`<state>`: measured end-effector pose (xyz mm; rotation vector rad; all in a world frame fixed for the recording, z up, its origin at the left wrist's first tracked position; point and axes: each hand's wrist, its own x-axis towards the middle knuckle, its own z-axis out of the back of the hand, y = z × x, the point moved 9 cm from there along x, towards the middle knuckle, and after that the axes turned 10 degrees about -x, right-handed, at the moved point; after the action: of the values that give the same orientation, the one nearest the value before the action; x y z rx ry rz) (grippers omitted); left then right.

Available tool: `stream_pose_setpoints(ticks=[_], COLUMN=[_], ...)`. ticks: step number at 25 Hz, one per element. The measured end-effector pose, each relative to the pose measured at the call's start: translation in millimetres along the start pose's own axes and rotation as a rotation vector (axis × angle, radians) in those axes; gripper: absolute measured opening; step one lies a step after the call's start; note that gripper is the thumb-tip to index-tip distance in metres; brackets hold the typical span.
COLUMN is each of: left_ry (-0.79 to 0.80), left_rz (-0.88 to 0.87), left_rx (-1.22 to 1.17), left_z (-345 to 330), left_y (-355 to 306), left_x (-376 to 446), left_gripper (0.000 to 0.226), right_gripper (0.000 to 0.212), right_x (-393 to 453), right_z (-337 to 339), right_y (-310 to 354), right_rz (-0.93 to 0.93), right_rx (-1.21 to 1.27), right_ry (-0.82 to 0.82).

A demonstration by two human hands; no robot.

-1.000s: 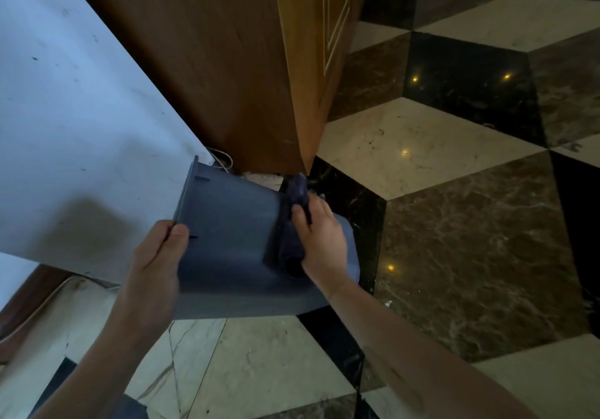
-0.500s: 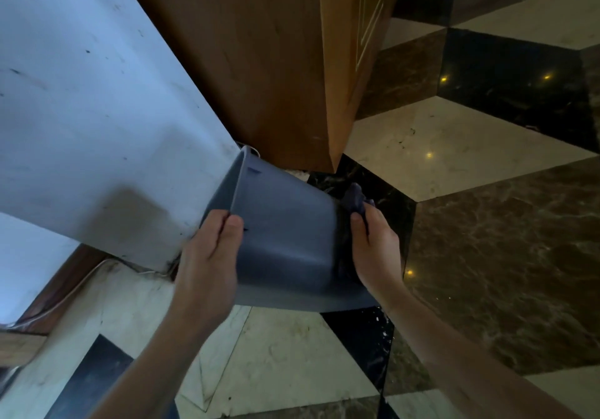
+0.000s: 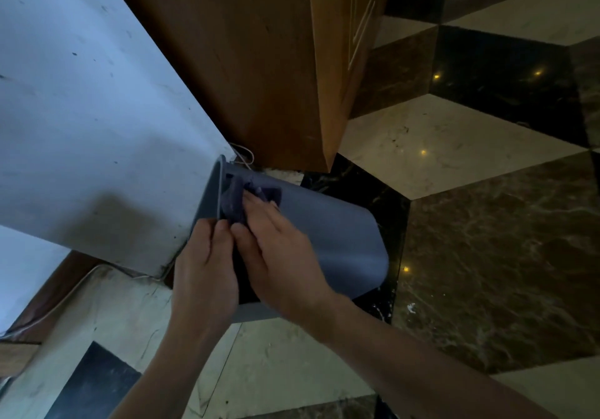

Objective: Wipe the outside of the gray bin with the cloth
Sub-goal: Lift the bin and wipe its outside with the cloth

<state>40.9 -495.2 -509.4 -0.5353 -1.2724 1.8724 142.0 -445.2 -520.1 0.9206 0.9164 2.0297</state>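
Left: white panel [image 3: 81, 126], cabinet [image 3: 259, 61] behind. Left hand [image 3: 204, 269] grips rim of gray bin [image 3: 328, 240], tipped on side above floor [image 3: 454, 145]. Right hand [image 3: 276, 256], fingers flat, presses cloth [image 3: 233, 202] near rim. Advice: brace rim firmly, sweep rightward toward base in overlapping strokes.

I can read no text, label, brand, number or sign on anything in front of me, not on the gray bin [image 3: 328, 233] at the centre of the frame nor on the cloth [image 3: 234, 202]
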Motion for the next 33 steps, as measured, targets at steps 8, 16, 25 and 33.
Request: stream_pose_setpoints(ticks=[8,16,25,33], left_ry=[-0.032,0.004,0.035,0.017], left_rz=[0.035,0.009,-0.09,-0.294], left_rx=[0.016,0.014,0.264,0.505], left_z=[17,5,2,-2], left_y=[8,2,-16,-36], left_x=[-2,1,13,24], left_gripper=[0.03,0.031,0.026,0.033], right_gripper=[0.036,0.025,0.036,0.069], right_x=[-2,-57,-102,-30], right_z=[14,50,50,101], right_y=[-100,-247,-307,-210], right_rz=[-0.329,-0.822,-1.082,-0.752], right_rx=[-0.105,0.021,-0.241,-0.109], right_ry=[-0.105,-0.224,0.107,0.004])
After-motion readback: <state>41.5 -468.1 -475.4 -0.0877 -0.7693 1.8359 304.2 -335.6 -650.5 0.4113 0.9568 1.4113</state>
